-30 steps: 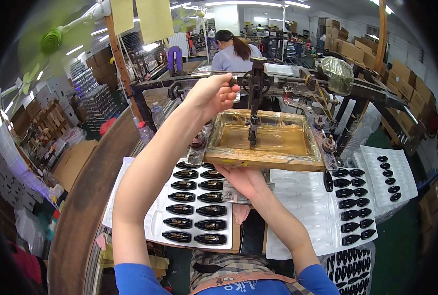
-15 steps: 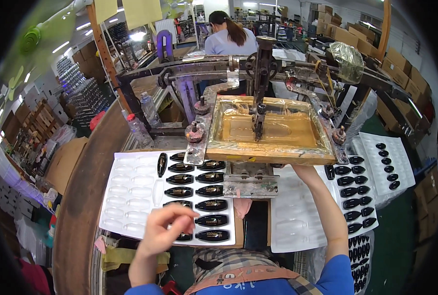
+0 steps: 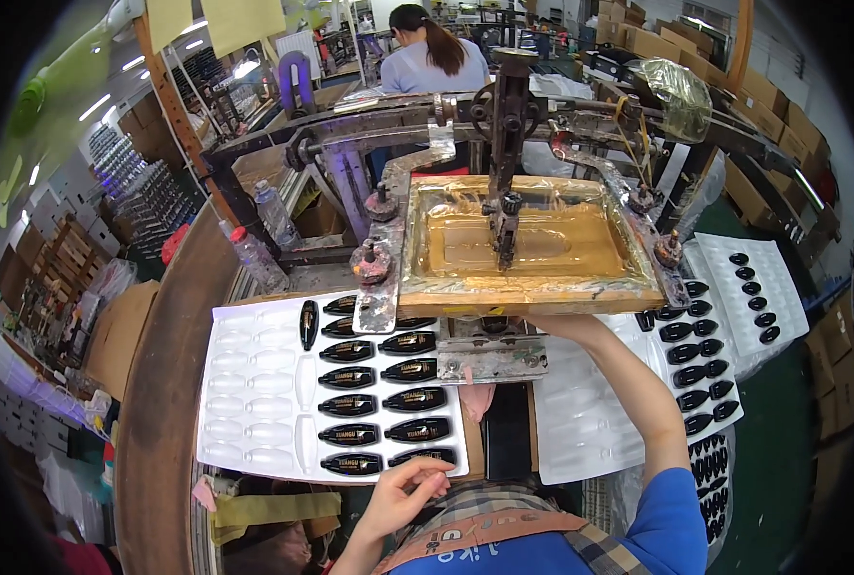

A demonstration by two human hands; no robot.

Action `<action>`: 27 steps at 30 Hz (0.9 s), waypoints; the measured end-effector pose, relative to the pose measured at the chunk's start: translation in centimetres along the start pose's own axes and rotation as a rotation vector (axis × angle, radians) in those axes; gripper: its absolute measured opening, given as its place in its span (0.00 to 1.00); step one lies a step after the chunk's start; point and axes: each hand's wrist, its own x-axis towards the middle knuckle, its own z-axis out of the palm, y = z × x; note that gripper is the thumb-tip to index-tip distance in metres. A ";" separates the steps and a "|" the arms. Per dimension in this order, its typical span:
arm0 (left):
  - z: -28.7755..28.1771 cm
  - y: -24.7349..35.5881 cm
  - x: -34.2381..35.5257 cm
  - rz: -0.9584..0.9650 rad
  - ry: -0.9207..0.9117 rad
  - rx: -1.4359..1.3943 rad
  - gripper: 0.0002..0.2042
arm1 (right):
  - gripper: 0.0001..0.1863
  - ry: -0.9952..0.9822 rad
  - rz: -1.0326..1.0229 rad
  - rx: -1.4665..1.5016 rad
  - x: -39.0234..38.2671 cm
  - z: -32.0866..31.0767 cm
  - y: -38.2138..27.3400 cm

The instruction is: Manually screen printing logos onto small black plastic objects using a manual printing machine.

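My left hand (image 3: pixel 413 491) hovers by the front right corner of the left white tray (image 3: pixel 218 383), before my apron. Its fingers are bent and pressed together, and I see nothing held in them. Rows of glossy black bottles (image 3: pixel 348 404) with gold print lie in that tray's right part. My right hand (image 3: pixel 563 327) reaches under the front of a wooden screen frame (image 3: pixel 532 302); its fingers are hidden there. Below the frame sits a metal fixture (image 3: pixel 492 362), with a dark rounded shape (image 3: pixel 494 324) above it, partly covered. Golden-brown ink (image 3: pixel 580 235) coats the screen.
A right-hand white tray (image 3: pixel 580 422) has black bottles (image 3: pixel 700 351) on its right side. Another white sheet (image 3: pixel 715 287) with small black pieces lies beyond. The press's metal arm (image 3: pixel 379 206) and central post (image 3: pixel 511 125) stand ahead. Plastic bottles (image 3: pixel 254 257) stand at left. A person (image 3: pixel 437 57) sits behind the press.
My left hand has moved right and toward my body, away from over the left tray's bottles. My right hand stays under the frame, with the forearm shifted slightly. The whole view has shifted a little.
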 end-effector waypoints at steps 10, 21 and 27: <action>2.2 -0.1 1.8 -0.076 -0.031 0.102 0.10 | 0.18 0.535 0.024 -0.333 -7.0 -3.6 6.6; 0.4 1.3 4.6 0.345 0.085 0.369 0.12 | 0.22 0.790 0.066 -0.902 -12.5 -5.6 24.0; -5.1 5.9 10.1 0.684 0.487 0.562 0.09 | 0.30 0.776 0.585 -0.739 -11.7 -5.9 20.9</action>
